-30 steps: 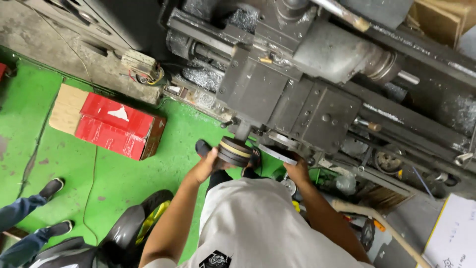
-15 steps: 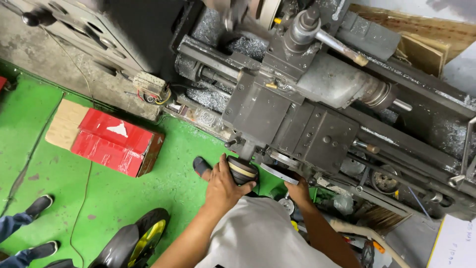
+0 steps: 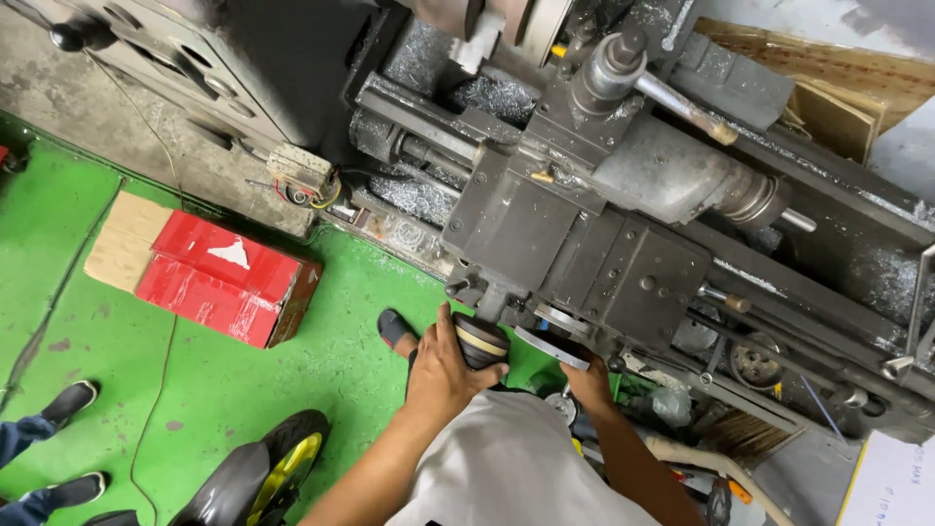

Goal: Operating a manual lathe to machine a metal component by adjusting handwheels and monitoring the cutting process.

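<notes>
Left hand (image 3: 443,375) now fully over lathe handwheel (image 3: 481,343), grip closed.

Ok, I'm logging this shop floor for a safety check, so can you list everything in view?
Lathe: one, dark grey, across the top and right, metal shavings on its bed.
Handwheel: one, black with a pale band, at the lathe's front.
Box: one, red with a cardboard end, on the green floor at left.
Wheel: one, black with a yellow rim, bottom centre-left.
Bystander's shoes: two, dark, bottom left.
Cardboard: brown sheets, top right behind the lathe.
Own shoe: one, dark, below the lathe.
Left hand: gripping the handwheel.
Right hand: at the lathe's front, beside a flat metal handle.
</notes>
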